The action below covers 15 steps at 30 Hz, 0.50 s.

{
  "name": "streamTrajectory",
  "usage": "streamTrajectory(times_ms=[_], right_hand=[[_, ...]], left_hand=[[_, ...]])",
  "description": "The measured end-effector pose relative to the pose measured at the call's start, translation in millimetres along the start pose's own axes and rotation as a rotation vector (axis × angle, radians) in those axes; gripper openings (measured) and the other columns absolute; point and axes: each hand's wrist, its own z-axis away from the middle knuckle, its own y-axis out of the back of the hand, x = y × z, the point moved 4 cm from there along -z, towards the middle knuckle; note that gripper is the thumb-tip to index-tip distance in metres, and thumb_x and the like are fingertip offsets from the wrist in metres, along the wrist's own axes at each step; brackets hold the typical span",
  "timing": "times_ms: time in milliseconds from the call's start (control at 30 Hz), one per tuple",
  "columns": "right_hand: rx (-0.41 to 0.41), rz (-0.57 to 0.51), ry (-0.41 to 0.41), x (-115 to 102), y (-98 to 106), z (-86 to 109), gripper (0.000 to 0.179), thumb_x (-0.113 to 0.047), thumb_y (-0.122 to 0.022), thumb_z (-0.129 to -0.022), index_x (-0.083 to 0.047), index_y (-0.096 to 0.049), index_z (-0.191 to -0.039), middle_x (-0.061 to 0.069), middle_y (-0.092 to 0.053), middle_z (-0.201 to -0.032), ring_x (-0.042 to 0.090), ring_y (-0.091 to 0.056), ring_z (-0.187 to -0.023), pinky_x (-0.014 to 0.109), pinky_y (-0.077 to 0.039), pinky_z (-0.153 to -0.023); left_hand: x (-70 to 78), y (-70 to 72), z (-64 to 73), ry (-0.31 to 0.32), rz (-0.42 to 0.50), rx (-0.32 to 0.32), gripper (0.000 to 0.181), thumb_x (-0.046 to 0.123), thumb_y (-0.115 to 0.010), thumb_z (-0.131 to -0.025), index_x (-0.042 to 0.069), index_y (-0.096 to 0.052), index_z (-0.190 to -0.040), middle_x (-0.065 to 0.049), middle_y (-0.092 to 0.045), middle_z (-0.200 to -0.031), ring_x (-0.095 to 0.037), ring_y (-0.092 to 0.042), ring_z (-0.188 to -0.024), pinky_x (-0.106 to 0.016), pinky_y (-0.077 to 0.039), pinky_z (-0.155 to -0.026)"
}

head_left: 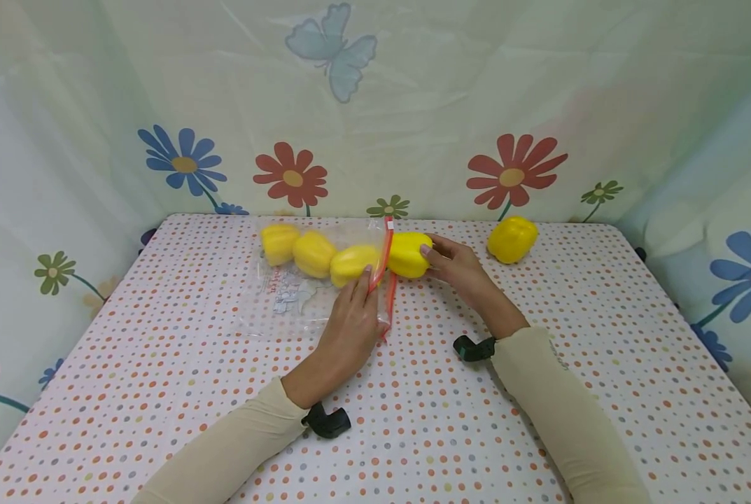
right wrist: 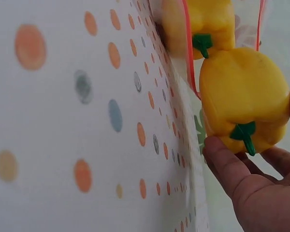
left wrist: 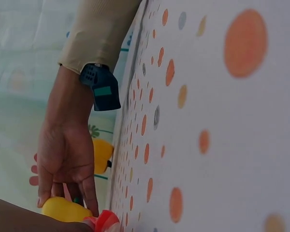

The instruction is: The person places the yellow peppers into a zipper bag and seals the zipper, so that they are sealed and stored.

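A clear zip bag (head_left: 255, 308) with a red zip edge (head_left: 392, 297) lies on its side, its mouth facing right. Three yellow bell peppers are in a row inside it, the nearest to the mouth being one bell pepper (head_left: 350, 262). My left hand (head_left: 350, 325) holds the bag at its mouth, fingers lying along the red edge; the thumb is hidden. At the opening, my right hand (head_left: 460, 273) grips another yellow bell pepper (right wrist: 246, 92) by its green-stemmed end. That pepper's far end meets the red edge, close against the pepper inside.
One more yellow bell pepper (head_left: 512, 239) stands at the back right of the table, beyond my right hand. A dotted cloth (head_left: 425, 434) covers the table. Behind it hangs a flowered curtain (head_left: 413, 126), with more curtain at both sides.
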Motion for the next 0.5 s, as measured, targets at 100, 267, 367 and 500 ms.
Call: streamTrajectory(times_ms=[100,267,367,500], right_hand=[[-0.006,0.0,0.009,-2,-1,1.4,0.063,-0.032,-0.058,-0.098,-0.015,-0.032,-0.153,0.009,-0.038,-0.149,0.026,-0.046,-0.128,0.037,-0.047,-0.097],[0.003,0.032,0.054,-8,-7,5.3,0.065,-0.033,-0.06,-0.097,-0.013,-0.032,-0.153,0.01,-0.04,-0.147,0.027,-0.047,-0.127,0.037,-0.047,-0.096],[0.025,0.101,0.082,-13,-10,8.4,0.066,-0.036,-0.059,-0.097,-0.014,-0.031,-0.153,0.01,-0.041,-0.147,0.027,-0.047,-0.127,0.037,-0.048,-0.096],[0.051,0.138,0.084,-17,-13,10.9,0.066,-0.036,-0.058,-0.098,-0.014,-0.031,-0.153,0.01,-0.041,-0.147,0.027,-0.048,-0.126,0.037,-0.047,-0.097]], left_hand=[[-0.1,0.4,0.4,0.003,0.001,-0.003,0.078,0.03,-0.086,-0.075,-0.013,-0.052,-0.13,-0.028,-0.037,-0.146,-0.036,-0.045,-0.119,-0.041,-0.041,-0.1],[0.4,0.8,1.1,-0.009,-0.005,0.009,0.076,0.029,-0.086,-0.075,-0.013,-0.053,-0.129,-0.029,-0.037,-0.146,-0.037,-0.046,-0.118,-0.041,-0.042,-0.099],[1.0,0.7,1.1,-0.017,-0.006,0.02,0.075,0.028,-0.086,-0.075,-0.014,-0.054,-0.128,-0.03,-0.038,-0.145,-0.037,-0.046,-0.117,-0.041,-0.043,-0.098],[2.3,1.1,0.8,-0.02,0.007,0.027,0.074,0.025,-0.087,-0.074,-0.014,-0.054,-0.127,-0.03,-0.038,-0.144,-0.037,-0.046,-0.115,-0.041,-0.043,-0.097]])
